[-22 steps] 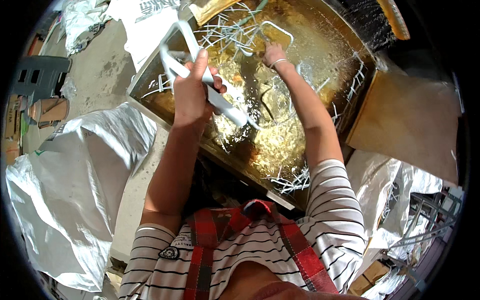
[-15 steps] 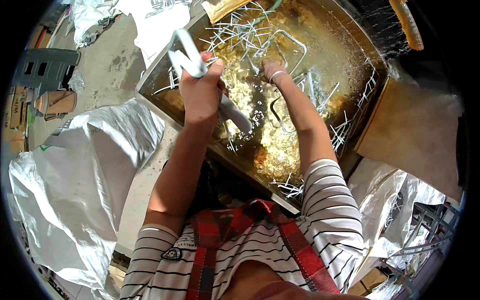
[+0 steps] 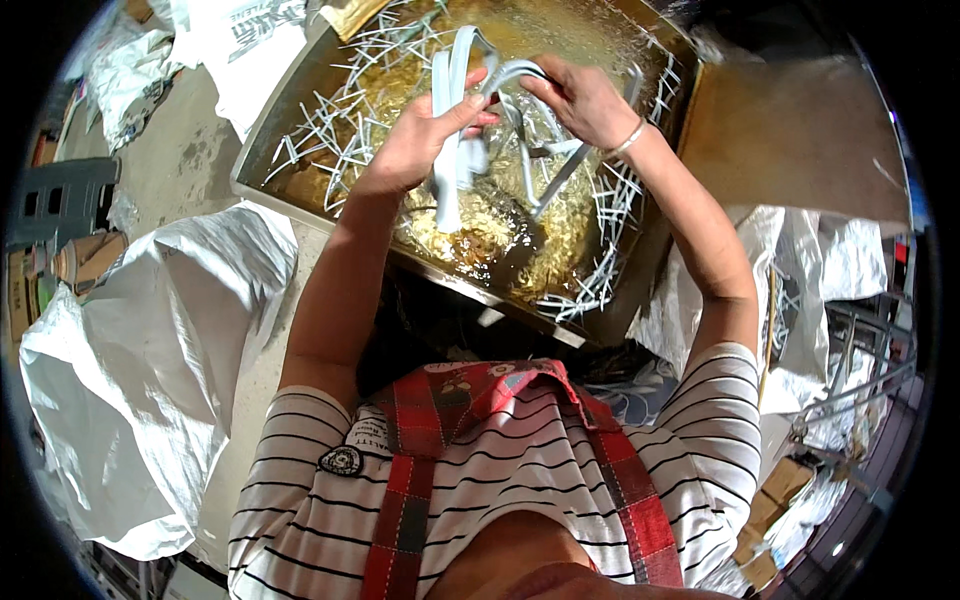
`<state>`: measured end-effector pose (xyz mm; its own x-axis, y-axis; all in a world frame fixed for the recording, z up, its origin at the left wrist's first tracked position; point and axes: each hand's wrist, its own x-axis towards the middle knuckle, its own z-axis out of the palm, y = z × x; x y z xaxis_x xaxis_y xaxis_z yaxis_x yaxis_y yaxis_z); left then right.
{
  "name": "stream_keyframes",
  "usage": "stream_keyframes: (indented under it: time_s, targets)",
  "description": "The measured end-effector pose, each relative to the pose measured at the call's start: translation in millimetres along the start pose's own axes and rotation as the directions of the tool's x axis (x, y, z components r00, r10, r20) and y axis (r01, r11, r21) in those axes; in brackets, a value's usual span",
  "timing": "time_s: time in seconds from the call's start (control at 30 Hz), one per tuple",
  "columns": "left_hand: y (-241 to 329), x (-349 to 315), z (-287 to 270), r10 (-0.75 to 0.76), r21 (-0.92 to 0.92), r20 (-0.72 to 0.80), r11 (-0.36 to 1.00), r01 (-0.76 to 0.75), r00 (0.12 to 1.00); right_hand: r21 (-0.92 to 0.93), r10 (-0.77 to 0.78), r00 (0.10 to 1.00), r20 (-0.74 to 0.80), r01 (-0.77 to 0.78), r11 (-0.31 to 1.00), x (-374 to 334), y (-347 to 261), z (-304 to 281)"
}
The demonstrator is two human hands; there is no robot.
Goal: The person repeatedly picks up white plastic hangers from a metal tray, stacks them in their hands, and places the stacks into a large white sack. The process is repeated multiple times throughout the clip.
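Note:
My left hand [image 3: 425, 140] is closed around a bundle of pale grey plastic strips [image 3: 447, 130] held upright over a metal tray [image 3: 290, 200]. My right hand [image 3: 580, 100] grips a curved grey plastic piece [image 3: 520, 75] at the top of that bundle, fingertips almost touching the left hand. A bracelet circles my right wrist. The tray holds small brass-coloured parts in the middle and several white plastic sprue frames [image 3: 610, 230] along its rim.
A large white woven sack [image 3: 140, 370] lies at my left on the concrete floor. More white bags [image 3: 800, 260] sit at the right beside a brown board [image 3: 790, 130]. A grey plastic stool [image 3: 65, 200] and cardboard boxes stand at the far left.
My right hand has risen from the tray and joined the left on the grey plastic pieces. Both hands now sit closer together, and the view has shifted.

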<state>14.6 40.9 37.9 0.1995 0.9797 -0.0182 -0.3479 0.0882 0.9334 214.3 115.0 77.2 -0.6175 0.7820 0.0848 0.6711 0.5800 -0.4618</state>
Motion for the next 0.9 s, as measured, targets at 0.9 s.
stream_keyframes:
  time_s: [0.9]
  targets:
    - [-5, -4, -9, 0.049, 0.045, 0.084, 0.998, -0.053, 0.995, 0.571, 0.449, 0.567, 0.691, -0.809, 0.143, -171, 154, 136]
